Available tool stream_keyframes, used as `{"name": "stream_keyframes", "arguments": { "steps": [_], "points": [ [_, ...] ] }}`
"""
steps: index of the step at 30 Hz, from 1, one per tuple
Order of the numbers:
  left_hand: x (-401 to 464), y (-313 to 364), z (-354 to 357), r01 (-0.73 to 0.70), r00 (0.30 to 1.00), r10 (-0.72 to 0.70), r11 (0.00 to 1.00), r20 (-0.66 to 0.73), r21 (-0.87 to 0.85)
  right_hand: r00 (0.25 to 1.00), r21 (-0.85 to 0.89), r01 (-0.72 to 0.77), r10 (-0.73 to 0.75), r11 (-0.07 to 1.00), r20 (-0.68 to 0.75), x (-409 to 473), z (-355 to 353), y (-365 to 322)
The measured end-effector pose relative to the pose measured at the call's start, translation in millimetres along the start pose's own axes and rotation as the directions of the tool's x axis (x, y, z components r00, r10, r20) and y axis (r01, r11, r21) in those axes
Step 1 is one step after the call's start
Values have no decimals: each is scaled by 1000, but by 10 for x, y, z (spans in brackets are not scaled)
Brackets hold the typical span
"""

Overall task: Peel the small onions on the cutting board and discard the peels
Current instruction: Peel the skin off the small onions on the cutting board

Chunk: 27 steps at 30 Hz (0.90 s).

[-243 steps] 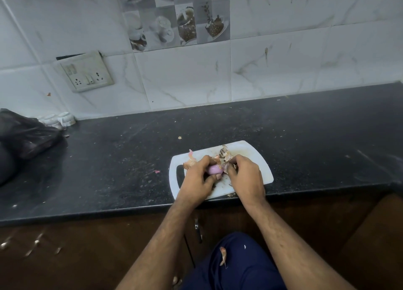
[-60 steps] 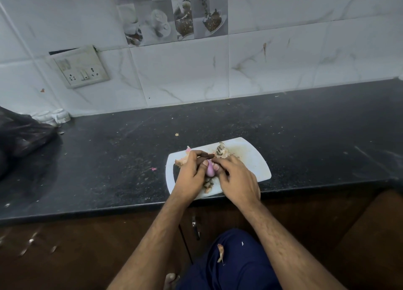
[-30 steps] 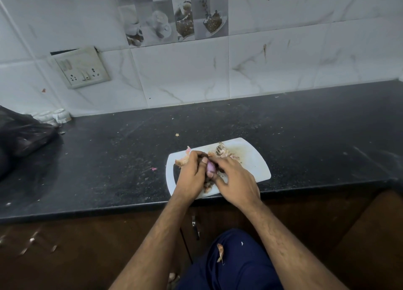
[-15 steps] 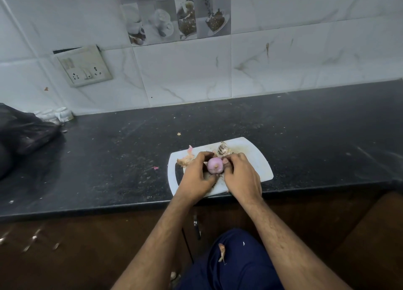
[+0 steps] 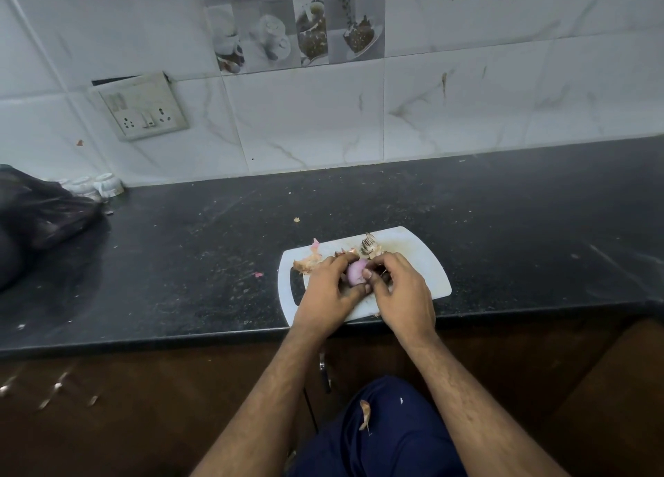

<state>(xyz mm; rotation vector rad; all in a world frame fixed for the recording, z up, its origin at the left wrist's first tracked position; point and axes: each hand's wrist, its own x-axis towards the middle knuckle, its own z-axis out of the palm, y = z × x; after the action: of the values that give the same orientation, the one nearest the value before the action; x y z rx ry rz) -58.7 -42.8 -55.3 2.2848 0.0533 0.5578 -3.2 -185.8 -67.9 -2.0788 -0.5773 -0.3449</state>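
Note:
A white cutting board lies at the front edge of the black counter. Just above it I hold a small pink onion, mostly bare of skin. My left hand grips the onion from the left and below. My right hand pinches its right side with thumb and fingertips. Dry brown peels lie on the board's back left, and a striped peel scrap sits behind my fingers. What lies under my hands on the board is hidden.
A black plastic bag sits at the counter's far left, with small white cups behind it. A wall socket is on the tiles. Peel bits lie on the counter, on my blue trousers and on the floor.
Both hands have stayed over the board. The onion has been turned between my fingers, showing more or less of its pink flesh from frame to frame. The peel pile looks unchanged.

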Motion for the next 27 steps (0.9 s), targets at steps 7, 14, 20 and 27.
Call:
{"name": "stream_keyframes", "arguments": {
  "steps": [7,14,20,27],
  "points": [
    [20,-40,22,1,999,-5,997,49,78,1000,-11,19,-19,1000,-1,6,10,-13],
    [31,-53,45,43,998,-47,994,43,98,992,-226,113,-96,968,87,3,6,-29],
    [30,-32,60,47,999,-48,995,13,89,996,-126,20,-9,992,84,54,1,36],
    [-18,17,71,35,999,-35,992,-3,120,997,110,54,-59,992,41,26,-21,83]
  ]
}}
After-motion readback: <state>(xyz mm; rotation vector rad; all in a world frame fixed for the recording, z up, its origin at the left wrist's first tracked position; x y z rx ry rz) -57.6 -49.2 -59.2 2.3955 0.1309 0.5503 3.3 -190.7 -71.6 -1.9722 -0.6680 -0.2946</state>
